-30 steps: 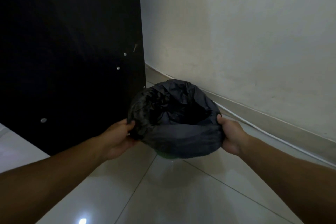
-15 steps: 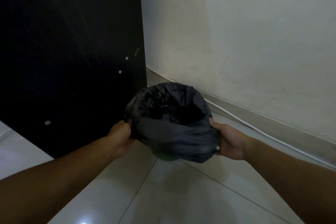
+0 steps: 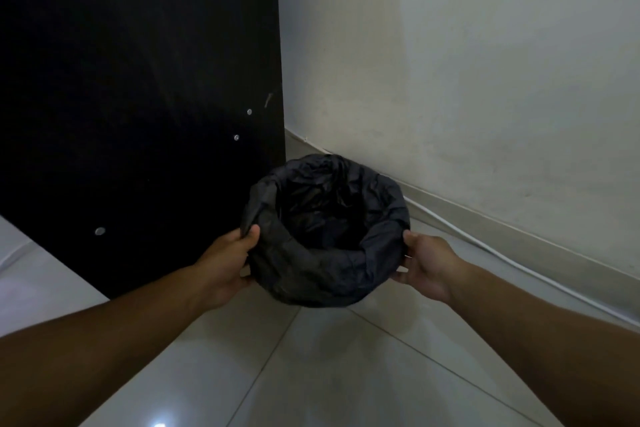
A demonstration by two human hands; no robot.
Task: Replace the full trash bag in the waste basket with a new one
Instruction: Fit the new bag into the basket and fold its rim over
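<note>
A black trash bag (image 3: 311, 274) lines the waste basket, its top folded down over the rim all around, so the basket itself is hidden. The bag's mouth is open and dark inside. My left hand (image 3: 225, 263) grips the folded bag at the left side of the rim, thumb on top. My right hand (image 3: 426, 263) holds the right side of the rim, fingers wrapped under the fold. The basket sits in the corner between a dark panel and the wall.
A tall black panel (image 3: 138, 97) with small metal fittings stands at the left, close to the basket. A pale wall (image 3: 467, 80) with a skirting and a white cable (image 3: 502, 253) runs behind and to the right. Glossy white floor tiles (image 3: 329, 374) lie in front.
The basket's green bottom, visible below the bag earlier, is now covered by the fold. The bag's mouth looks rounder and wider open. Both hands stay at the sides.
</note>
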